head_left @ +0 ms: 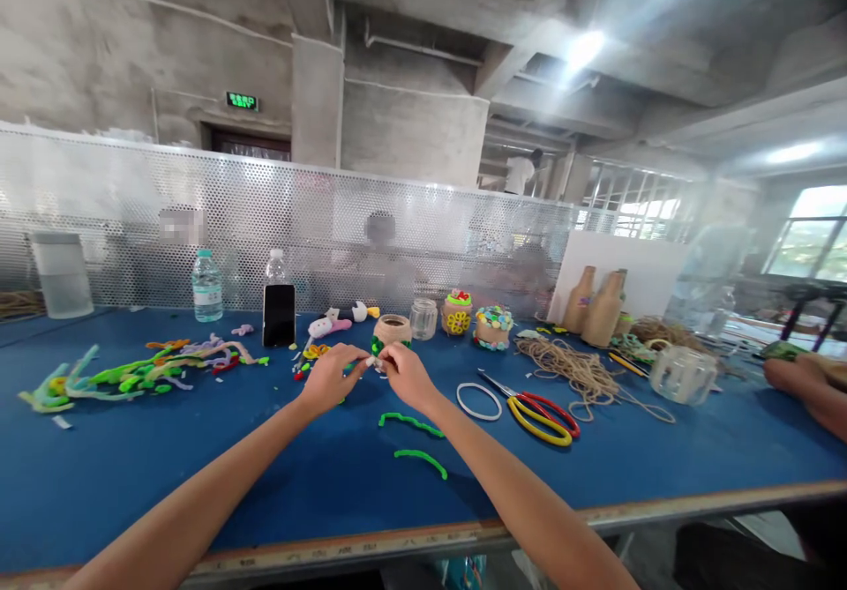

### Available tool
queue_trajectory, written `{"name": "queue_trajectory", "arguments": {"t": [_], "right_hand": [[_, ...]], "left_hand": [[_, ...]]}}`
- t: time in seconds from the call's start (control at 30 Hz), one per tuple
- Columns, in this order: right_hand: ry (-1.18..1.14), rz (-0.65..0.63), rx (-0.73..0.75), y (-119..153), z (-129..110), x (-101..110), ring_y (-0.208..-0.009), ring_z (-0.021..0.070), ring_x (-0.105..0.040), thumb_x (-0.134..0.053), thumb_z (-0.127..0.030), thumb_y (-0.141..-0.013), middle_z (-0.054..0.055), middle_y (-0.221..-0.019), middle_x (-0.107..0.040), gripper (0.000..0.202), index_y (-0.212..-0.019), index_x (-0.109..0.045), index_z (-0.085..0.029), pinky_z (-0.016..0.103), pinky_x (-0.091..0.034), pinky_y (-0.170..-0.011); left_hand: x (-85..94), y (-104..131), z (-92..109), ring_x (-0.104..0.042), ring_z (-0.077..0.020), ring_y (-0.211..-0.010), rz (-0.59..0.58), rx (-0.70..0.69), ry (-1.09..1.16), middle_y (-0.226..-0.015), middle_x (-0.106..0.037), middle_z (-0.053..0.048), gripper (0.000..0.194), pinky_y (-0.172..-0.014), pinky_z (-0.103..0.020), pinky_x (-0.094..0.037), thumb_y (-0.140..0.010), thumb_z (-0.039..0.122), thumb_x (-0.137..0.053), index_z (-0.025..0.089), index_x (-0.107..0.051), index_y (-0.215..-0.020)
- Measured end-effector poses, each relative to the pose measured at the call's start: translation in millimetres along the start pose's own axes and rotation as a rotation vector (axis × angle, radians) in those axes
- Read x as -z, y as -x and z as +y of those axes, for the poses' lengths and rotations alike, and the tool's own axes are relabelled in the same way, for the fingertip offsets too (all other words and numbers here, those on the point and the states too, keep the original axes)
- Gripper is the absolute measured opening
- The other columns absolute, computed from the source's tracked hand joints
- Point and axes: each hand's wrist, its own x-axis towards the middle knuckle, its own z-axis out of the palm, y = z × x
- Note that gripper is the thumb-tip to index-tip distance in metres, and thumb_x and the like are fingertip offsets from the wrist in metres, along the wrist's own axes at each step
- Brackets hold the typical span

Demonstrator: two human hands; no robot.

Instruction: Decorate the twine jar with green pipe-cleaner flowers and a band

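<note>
From where I watch, the work centres on a small white piece (374, 362), in front of the chest and low over the counter (278, 475). My left hand (339, 373) pinches it from one side and my right hand (405, 374) pinches it from the other, fingertips nearly meeting; I judge that something this small needs both to steady it. Its exact shape is too small for me to tell.

Just beyond the fingertips stands a twine-wrapped jar (392, 329) with green trim, upright and partly hidden by the hands, probably placed there to be within easy reach. Nearer to me than the right hand, two green strips, an upper one (410, 420) and a lower one (422, 458), lie apart from each other, probably so either can be picked up singly.

To the right of the right hand rest a white ring (477, 418) and the scissors (516, 395), their handles towards me, which would suit a quick grab. Farther right lies loose twine (575, 369). Well left of the left hand, coloured strips (142, 371) sprawl in a heap, seemingly a supply pushed aside to free working room.
</note>
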Motion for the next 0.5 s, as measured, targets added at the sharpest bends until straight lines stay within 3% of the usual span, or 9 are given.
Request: {"name": "queue_trajectory", "arguments": {"t": [0.1, 0.27, 0.5], "right_hand": [[0.164, 0.062, 0.123, 4.2, -5.7, -0.4, -0.085, 0.0177, -0.053, -0.044, -0.008, -0.086, 0.007, -0.094, -0.055, 0.014, -0.086, -0.057, -0.014, 0.03, -0.04, -0.074], [0.376, 0.036, 0.254, 6.0, -7.8, 1.5, -0.081, 0.0177, -0.053, -0.043, -0.013, -0.089, 0.008, -0.094, -0.055, 0.015, -0.09, -0.058, -0.014, 0.027, -0.039, -0.068], [0.572, -0.024, 0.335, 5.9, -10.1, -0.2, -0.086, 0.0206, -0.052, -0.042, -0.008, -0.088, 0.01, -0.09, -0.056, 0.017, -0.088, -0.059, -0.012, 0.029, -0.04, -0.071]], "left_hand": [[0.1, -3.5, -2.7, -0.061, -0.0145, -0.068, -0.115, 0.089, 0.082, -0.072, -0.068, -0.002, 0.031, -0.063, -0.023, -0.046, -0.089, 0.033, -0.044, 0.016, -0.066, -0.076], [6.4, -7.1, -11.8, -0.064, -0.0141, -0.068, -0.275, 0.144, 0.19, -0.071, -0.07, -0.002, 0.03, -0.058, -0.019, -0.048, -0.085, 0.034, -0.047, 0.014, -0.067, -0.075], [11.5, -7.6, -14.6, -0.062, -0.0152, -0.074, -0.256, 0.128, 0.08, -0.077, -0.07, -0.003, 0.015, -0.068, -0.022, -0.047, -0.074, 0.015, -0.056, 0.016, -0.07, -0.075]]}}
